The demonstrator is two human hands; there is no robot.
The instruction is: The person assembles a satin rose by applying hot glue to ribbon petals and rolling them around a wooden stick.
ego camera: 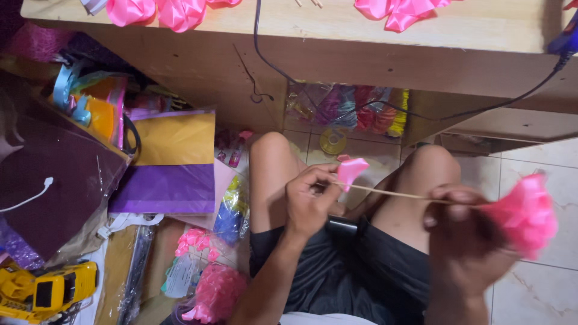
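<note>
- The left hand (pixel 310 201) pinches a small pink ribbon piece (pixel 352 170) at the tip of a thin wooden stick (pixel 391 194).
- The right hand (pixel 463 232) is closed around the other end of the stick, and it looks blurry.
- A fluffy pink ribbon flower (pixel 525 213) sits at the right end of the stick, just past the right hand.
- The stick goes across from one hand to the other, above the person's bare knees and black shorts (pixel 343 271).
- A wooden bench (pixel 337 36) is at the far side, with pink ribbon bows (pixel 162 12) on top at the left and more pink bows (pixel 397 12) to the right.
- A black cable (pixel 265 54) hangs down from the bench and runs over to the right.
- Under the bench are bags of coloured string (pixel 355 111).
- On the left lie purple paper (pixel 165 186) and yellow paper (pixel 174 138).
- A yellow toy truck (pixel 45 289) is at the near left corner.
- A bag of pink ribbon bits (pixel 214 292) lies on the floor beside the left arm.
- The floor (pixel 542 168) on the right has pale tiles.
</note>
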